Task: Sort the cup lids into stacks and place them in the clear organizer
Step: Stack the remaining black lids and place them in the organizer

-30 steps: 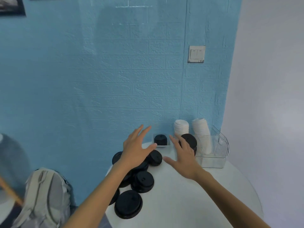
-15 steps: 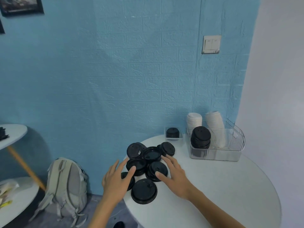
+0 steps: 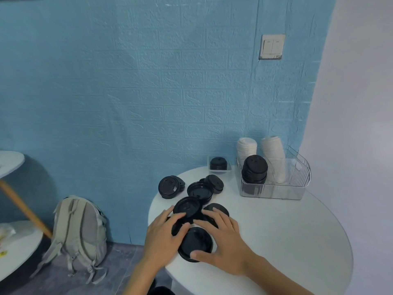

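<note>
Head view: round, glossy black cup lids (image 3: 188, 206) lie overlapping, both hands' (image 3: 163, 237) spread fingers resting on them.

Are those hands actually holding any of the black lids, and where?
Both hands touch the nearest black lid: the left hand lies on its left edge, the right hand on its right edge, thumb at the rim. Nothing is lifted.

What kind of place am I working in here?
Probably a small cafe or break corner: stacked white paper cups in a clear organizer, black cup lids on a round white table, a backpack on the floor.
</note>
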A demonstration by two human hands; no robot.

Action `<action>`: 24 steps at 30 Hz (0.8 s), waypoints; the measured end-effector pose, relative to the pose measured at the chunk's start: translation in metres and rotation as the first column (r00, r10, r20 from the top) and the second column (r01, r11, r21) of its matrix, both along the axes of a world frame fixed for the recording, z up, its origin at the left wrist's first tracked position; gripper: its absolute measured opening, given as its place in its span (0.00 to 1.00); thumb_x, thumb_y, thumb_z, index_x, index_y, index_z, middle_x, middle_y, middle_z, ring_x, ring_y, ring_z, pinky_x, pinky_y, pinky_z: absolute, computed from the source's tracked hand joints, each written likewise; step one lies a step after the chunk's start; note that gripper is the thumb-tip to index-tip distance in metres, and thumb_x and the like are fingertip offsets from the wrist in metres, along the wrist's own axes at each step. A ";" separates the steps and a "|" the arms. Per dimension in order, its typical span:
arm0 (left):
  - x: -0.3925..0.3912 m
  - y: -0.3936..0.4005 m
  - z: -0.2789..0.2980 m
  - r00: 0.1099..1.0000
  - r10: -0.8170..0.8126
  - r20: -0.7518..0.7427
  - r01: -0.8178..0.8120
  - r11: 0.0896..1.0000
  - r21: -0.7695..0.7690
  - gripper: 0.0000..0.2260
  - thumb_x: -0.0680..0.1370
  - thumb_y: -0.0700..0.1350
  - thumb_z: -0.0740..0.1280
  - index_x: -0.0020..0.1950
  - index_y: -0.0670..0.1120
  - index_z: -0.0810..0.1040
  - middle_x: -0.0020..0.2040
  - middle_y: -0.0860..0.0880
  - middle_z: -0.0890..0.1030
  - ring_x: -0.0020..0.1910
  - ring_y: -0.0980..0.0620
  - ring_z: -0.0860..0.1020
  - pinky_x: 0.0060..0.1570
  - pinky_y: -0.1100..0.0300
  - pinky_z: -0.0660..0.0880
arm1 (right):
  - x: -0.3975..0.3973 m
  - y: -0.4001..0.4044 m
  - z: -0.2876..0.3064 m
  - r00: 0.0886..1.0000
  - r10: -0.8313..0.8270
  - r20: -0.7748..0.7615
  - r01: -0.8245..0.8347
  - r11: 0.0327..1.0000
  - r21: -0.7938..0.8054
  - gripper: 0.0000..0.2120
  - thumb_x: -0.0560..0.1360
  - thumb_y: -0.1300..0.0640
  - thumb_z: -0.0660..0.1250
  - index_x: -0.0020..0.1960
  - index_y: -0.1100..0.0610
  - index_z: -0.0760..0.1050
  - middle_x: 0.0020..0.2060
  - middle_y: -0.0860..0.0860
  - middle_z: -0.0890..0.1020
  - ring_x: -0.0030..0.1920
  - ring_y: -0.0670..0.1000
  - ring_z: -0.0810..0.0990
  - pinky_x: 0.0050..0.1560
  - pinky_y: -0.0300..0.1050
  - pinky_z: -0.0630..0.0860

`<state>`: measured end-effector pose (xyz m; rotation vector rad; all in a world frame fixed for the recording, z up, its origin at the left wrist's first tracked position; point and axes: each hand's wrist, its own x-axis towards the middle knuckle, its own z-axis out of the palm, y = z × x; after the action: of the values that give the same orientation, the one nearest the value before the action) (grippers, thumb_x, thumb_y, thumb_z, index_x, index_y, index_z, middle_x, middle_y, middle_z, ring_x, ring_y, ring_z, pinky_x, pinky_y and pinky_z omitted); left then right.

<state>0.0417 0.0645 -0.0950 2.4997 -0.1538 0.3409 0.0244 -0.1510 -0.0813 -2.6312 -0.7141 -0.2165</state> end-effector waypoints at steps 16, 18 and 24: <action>-0.016 -0.061 -0.001 0.966 -0.257 0.016 0.256 0.966 0.035 0.14 0.79 0.62 0.67 0.63 0.63 0.76 0.75 0.65 0.66 0.77 0.61 0.62 0.79 0.58 0.50 | -0.049 -0.112 0.005 0.979 -0.201 -0.038 0.197 0.977 -0.085 0.30 0.69 0.32 0.51 0.71 0.31 0.62 0.73 0.26 0.55 0.77 0.34 0.35 0.75 0.40 0.33; -0.013 -0.066 -0.002 0.968 -0.250 0.033 0.249 0.968 0.041 0.12 0.78 0.62 0.69 0.59 0.61 0.76 0.73 0.66 0.68 0.77 0.63 0.60 0.79 0.59 0.46 | -0.045 -0.117 0.008 0.973 -0.228 -0.039 0.225 0.972 -0.065 0.31 0.68 0.32 0.51 0.71 0.33 0.63 0.72 0.26 0.57 0.78 0.35 0.37 0.75 0.40 0.34; -0.002 -0.074 0.000 0.944 -0.304 0.127 0.303 0.953 0.026 0.07 0.78 0.60 0.69 0.51 0.60 0.75 0.55 0.65 0.78 0.56 0.61 0.75 0.62 0.56 0.70 | -0.017 -0.090 0.011 0.982 -0.188 0.021 0.188 0.982 0.013 0.39 0.75 0.25 0.55 0.80 0.40 0.53 0.73 0.30 0.57 0.77 0.35 0.44 0.75 0.38 0.38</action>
<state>0.0399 -0.0096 -0.0951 2.4104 -0.5866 0.3722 0.0078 -0.2413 -0.0702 -2.6893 -0.4690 -0.3031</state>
